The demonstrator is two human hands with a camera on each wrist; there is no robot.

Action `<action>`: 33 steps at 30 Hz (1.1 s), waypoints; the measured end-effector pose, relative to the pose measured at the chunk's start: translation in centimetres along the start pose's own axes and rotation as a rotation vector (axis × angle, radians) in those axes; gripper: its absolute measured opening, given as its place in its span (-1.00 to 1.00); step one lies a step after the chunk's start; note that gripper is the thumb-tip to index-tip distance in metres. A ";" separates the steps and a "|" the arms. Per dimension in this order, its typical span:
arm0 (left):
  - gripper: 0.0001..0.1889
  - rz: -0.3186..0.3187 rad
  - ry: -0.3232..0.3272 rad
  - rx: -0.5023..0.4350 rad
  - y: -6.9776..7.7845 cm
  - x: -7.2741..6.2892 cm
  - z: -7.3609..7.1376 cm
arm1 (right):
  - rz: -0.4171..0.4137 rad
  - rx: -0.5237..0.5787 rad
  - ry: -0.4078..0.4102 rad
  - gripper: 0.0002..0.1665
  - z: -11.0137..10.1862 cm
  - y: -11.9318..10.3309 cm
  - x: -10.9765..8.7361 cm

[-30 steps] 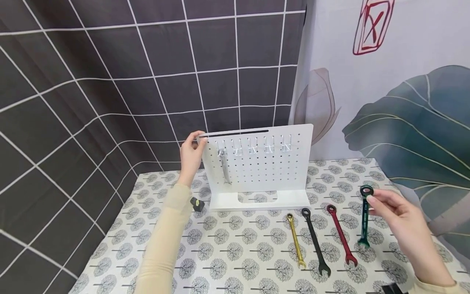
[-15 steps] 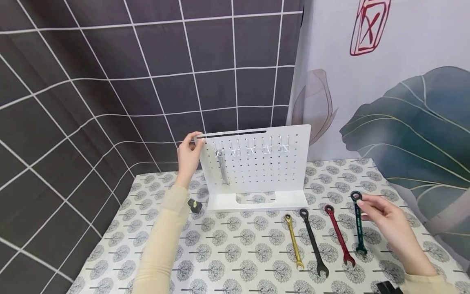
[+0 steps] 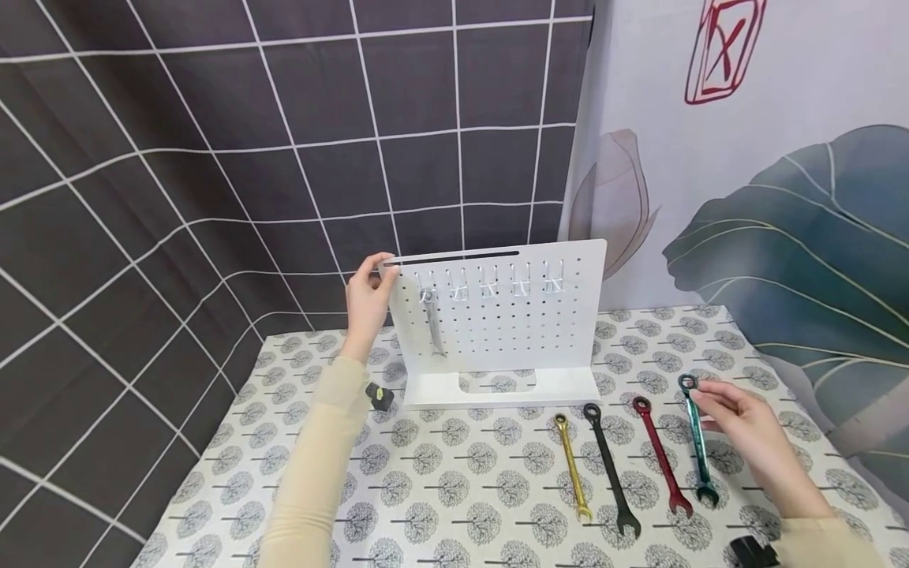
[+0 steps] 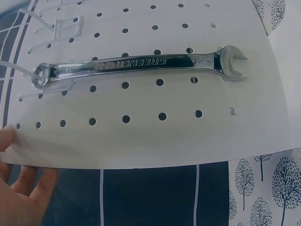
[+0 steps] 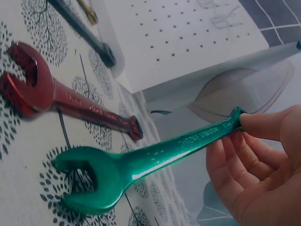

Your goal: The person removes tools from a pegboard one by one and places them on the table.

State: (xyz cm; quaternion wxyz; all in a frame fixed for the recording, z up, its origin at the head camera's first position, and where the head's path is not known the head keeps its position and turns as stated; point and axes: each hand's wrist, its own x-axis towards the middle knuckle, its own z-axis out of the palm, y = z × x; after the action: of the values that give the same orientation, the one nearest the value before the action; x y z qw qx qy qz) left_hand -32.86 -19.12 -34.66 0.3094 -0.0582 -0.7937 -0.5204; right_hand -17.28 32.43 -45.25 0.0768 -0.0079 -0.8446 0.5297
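My left hand grips the upper left corner of the white pegboard, thumb in front and fingers behind. From the leftmost hook hangs a silver wrench by its ring end. At the right, my right hand pinches a green wrench near its ring end between thumb and fingers. The green wrench's open end points down toward the table; whether it touches the cloth I cannot tell. To its left lie a red wrench, a black wrench and a gold wrench on the patterned cloth.
Several clear hooks line the board's upper part to the right of the silver wrench. A small black object sits by the board's left foot. Behind the table stand a dark gridded curtain and a pale printed curtain.
My right hand has moved left and slightly down with the green wrench, bringing it nearer the red one. The left hand keeps its grip on the pegboard.
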 end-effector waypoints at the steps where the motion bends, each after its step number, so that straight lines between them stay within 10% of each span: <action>1: -0.72 -0.003 -0.003 0.000 0.1 0.0 0.0 | 0.010 0.009 -0.004 -0.34 0.0 0.2 0.2; 33: -0.72 -0.012 -0.010 -0.024 0.0 -0.1 0.0 | 0.125 -0.206 -0.241 -0.31 1.2 4.1 4.3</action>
State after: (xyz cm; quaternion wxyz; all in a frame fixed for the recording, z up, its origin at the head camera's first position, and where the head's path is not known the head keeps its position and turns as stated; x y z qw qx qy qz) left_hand -32.81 -19.12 -34.72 0.3017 -0.0599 -0.7893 -0.5314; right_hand -21.95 33.55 -48.92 -0.0594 -0.0046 -0.8955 0.4412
